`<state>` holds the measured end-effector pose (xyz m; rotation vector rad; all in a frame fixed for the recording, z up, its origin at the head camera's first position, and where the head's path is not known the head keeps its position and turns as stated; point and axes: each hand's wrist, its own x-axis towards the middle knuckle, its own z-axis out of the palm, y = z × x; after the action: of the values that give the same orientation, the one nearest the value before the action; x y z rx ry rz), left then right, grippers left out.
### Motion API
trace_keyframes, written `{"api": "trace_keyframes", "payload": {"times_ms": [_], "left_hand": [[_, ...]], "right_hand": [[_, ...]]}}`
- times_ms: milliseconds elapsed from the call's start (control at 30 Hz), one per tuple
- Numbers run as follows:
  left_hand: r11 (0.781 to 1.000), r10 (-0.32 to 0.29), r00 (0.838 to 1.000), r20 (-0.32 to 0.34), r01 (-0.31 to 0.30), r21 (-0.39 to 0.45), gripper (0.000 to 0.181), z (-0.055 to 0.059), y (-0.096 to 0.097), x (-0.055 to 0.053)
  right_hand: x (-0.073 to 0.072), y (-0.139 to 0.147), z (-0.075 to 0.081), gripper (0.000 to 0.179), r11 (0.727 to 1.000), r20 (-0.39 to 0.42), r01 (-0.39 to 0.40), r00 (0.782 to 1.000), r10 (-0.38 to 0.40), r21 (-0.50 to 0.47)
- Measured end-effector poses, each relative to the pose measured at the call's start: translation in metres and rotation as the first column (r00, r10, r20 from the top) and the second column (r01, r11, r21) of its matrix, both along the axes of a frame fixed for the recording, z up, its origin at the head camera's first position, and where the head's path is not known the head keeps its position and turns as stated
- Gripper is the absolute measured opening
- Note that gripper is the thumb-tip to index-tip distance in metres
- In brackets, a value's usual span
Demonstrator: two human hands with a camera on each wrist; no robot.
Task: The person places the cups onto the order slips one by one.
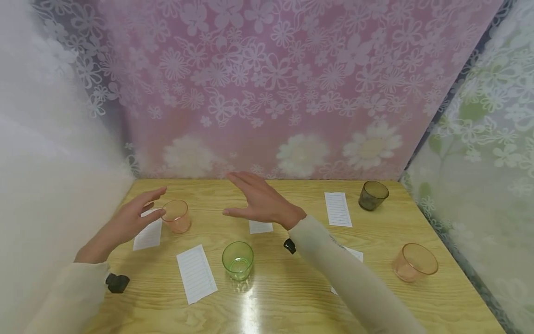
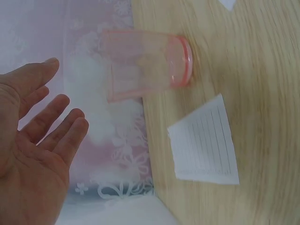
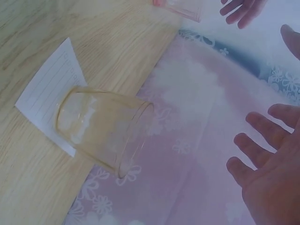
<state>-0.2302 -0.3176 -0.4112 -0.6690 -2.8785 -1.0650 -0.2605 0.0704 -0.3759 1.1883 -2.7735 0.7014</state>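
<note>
My left hand [image 1: 131, 218] is held in the air with its fingers apart, beside a pink-orange glass [image 1: 177, 218] at the back left. In the left wrist view that glass [image 2: 145, 63] stands upright, apart from the fingers. My right hand [image 1: 263, 199] hovers over the back middle of the table, thumb spread from straight fingers and nothing in its grasp. Below it, the right wrist view shows a pale amber glass [image 3: 101, 129] with its base on a lined paper slip [image 3: 49, 93]; the head view hides this glass behind the hand.
A green glass [image 1: 238, 262] stands at the front middle, near a lined slip [image 1: 197, 274]. Towards the right are a dark grey glass [image 1: 372, 197], an orange glass [image 1: 413, 263] and another slip [image 1: 338, 209]. Patterned cloth [image 1: 271, 93] rises behind the wooden table [image 1: 292, 297].
</note>
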Motion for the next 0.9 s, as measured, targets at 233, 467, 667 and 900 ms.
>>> {"api": "trace_keyframes", "payload": {"times_ms": [233,467,667,900], "left_hand": [[1.0,0.021,1.0,0.005,-0.021,-0.018,0.07,-0.01,-0.024,-0.001],[0.999,0.034,0.999,-0.02,-0.035,-0.037,0.066,-0.024,-0.043,-0.001],[0.995,0.078,0.997,-0.001,-0.078,-0.07,0.062,-0.034,-0.052,0.001],[0.993,0.103,0.994,0.022,-0.101,-0.062,0.059,-0.046,-0.057,0.004]], "right_hand": [[-0.002,-0.016,0.002,0.095,0.999,0.023,0.028,0.999,-0.029,0.022],[-0.005,-0.037,0.005,0.095,0.999,0.021,0.004,1.0,-0.005,0.046],[-0.007,-0.054,0.007,0.094,0.998,0.021,-0.027,0.999,0.026,0.055],[-0.011,-0.068,0.004,0.095,0.998,0.043,-0.034,0.999,0.032,0.061]]}}
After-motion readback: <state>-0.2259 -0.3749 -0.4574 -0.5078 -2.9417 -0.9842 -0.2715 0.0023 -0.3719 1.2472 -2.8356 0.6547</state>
